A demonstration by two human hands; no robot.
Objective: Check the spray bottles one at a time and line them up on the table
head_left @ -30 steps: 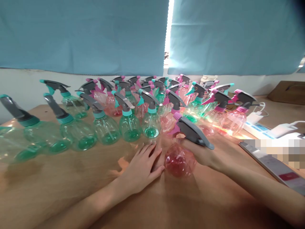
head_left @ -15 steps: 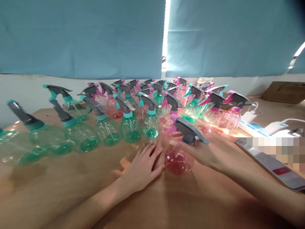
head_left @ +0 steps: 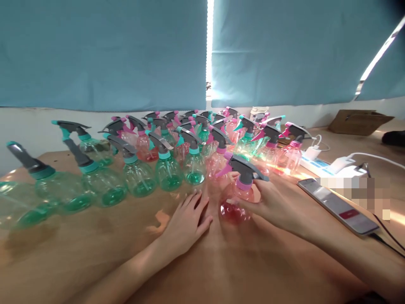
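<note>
My right hand (head_left: 262, 202) is wrapped round the body of a pink spray bottle (head_left: 234, 209), thumb across its near side. The bottle stands upright on the wooden table (head_left: 202, 270), its grey and pink trigger head slanting toward my right. Some of the fingers are hidden behind it. My left hand (head_left: 190, 221) lies flat on the table to the left of the bottle, fingers stretched out and holding nothing. Just beyond it stand a green spray bottle (head_left: 194, 169) and another green spray bottle (head_left: 169, 173).
Several green and pink spray bottles (head_left: 139, 175) stand in rows across the back and left. On the right are a phone (head_left: 335, 204), a white power strip (head_left: 319, 164) with chargers and cables, and a cardboard box (head_left: 357, 122). Blue blinds (head_left: 104, 55) hang behind.
My right hand has shifted its hold on the pink spray bottle, whose pink collar now shows. My left hand stays flat. The whole view has turned slightly to the right.
</note>
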